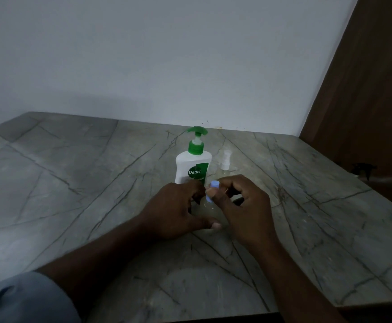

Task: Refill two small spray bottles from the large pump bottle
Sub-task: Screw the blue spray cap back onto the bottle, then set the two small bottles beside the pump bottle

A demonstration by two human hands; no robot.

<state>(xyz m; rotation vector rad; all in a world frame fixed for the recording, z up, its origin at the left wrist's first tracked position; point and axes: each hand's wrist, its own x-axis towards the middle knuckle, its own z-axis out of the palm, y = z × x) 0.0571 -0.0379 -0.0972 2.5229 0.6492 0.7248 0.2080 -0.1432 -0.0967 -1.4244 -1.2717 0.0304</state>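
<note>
L hand [178, 210] fingers wrap bottle [210, 212], steadying it on table [73, 183]; R hand [246, 206] fingers pinch blue cap [214, 184], prob. to unscrew.

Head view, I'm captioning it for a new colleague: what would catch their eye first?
The white pump bottle, green-topped, stands upright on the grey veined table. Just in front, the left hand grips a small clear bottle while the right hand pinches its blue top. A second small spray bottle stands right of the pump bottle.
</note>
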